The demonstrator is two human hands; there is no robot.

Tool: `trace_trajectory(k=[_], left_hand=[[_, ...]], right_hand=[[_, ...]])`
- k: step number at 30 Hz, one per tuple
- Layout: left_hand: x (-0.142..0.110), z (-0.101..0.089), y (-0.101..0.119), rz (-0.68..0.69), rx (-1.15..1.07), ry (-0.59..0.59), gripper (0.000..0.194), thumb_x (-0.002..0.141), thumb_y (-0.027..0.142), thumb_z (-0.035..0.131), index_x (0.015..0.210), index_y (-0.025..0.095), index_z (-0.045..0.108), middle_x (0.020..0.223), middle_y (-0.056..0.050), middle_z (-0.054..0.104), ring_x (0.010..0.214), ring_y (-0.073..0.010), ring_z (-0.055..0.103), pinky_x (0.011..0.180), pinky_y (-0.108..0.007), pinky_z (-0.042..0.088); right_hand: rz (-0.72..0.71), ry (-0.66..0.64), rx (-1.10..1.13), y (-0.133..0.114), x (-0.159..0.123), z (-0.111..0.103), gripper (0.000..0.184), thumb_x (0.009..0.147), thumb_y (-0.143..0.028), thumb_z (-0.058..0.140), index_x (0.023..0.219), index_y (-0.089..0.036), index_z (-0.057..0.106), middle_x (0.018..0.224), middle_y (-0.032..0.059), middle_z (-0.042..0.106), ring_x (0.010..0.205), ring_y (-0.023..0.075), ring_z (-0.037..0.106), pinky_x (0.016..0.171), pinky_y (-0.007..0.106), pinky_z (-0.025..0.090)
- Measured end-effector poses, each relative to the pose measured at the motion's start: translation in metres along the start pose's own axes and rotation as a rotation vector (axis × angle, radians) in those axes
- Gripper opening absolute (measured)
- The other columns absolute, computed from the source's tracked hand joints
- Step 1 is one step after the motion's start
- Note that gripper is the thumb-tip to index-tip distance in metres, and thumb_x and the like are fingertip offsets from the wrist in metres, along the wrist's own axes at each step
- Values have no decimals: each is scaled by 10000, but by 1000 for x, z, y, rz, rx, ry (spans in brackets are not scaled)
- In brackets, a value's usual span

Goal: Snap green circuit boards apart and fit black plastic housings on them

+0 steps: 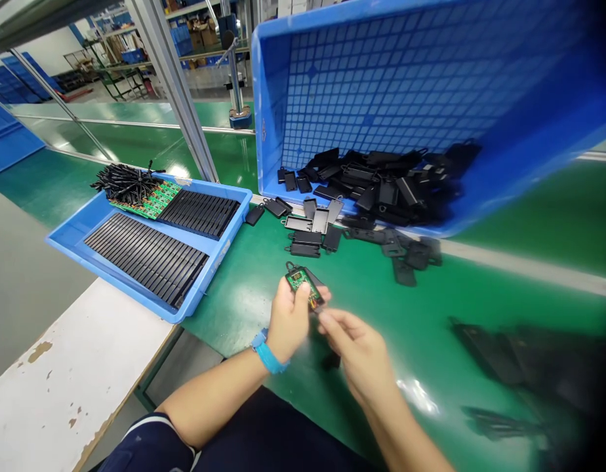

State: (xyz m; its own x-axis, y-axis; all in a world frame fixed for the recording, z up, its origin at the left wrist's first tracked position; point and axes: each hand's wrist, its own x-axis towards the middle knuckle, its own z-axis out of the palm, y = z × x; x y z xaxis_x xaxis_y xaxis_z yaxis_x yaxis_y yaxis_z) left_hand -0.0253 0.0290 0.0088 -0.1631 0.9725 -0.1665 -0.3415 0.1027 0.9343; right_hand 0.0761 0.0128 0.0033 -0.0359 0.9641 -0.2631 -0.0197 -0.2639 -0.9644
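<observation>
My left hand (294, 314), with a blue band on its wrist, is closed round a small black plastic case with a hanging loop. A green circuit board (303, 283) with a small display lies in the case, my left thumb pressing on it. Coloured wires show at the board's near end. There, the fingertips of my right hand (355, 341) are pinched together; what they grip is too small and blurred to name. Just beyond my hands lie several loose black case halves (305, 239) on the green work surface (244, 275).
A tipped blue crate (271, 118) holds a heap of black cases (366, 177). To the left, a shallow blue tray (185, 308) carries rows of black parts (145, 255), green boards (160, 200) and bundled black cables (123, 183). Blurred black pieces (519, 360) lie at right.
</observation>
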Motion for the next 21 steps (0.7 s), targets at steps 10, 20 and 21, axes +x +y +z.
trace_trajectory(k=[10, 20, 21], left_hand=[[-6, 2, -2, -56, -18, 51, 273, 837, 405, 432, 950, 156, 439, 857, -94, 659, 789, -182, 642, 661, -289, 508], [14, -38, 17, -123, -100, -443, 493, 663, 253, 691, 1117, 161, 524, 1063, -102, 608, 918, -212, 594, 838, -343, 430], [16, -40, 18, -113, -123, -408, 503, 657, 246, 697, 1122, 167, 522, 1042, -95, 615, 890, -208, 602, 823, -343, 434]], right_hand=[[28, 54, 29, 2, -1, 9, 169, 677, -326, 648, 695, -162, 612, 615, 8, 587, 595, 126, 528, 583, 235, 418], [245, -273, 476, -21, -8, -26, 232, 724, -342, 646, 645, -145, 551, 482, -56, 384, 383, 20, 175, 384, 199, 103], [209, -256, 488, -24, -12, -29, 223, 740, -345, 631, 659, -151, 556, 480, -58, 371, 389, 27, 186, 389, 201, 116]])
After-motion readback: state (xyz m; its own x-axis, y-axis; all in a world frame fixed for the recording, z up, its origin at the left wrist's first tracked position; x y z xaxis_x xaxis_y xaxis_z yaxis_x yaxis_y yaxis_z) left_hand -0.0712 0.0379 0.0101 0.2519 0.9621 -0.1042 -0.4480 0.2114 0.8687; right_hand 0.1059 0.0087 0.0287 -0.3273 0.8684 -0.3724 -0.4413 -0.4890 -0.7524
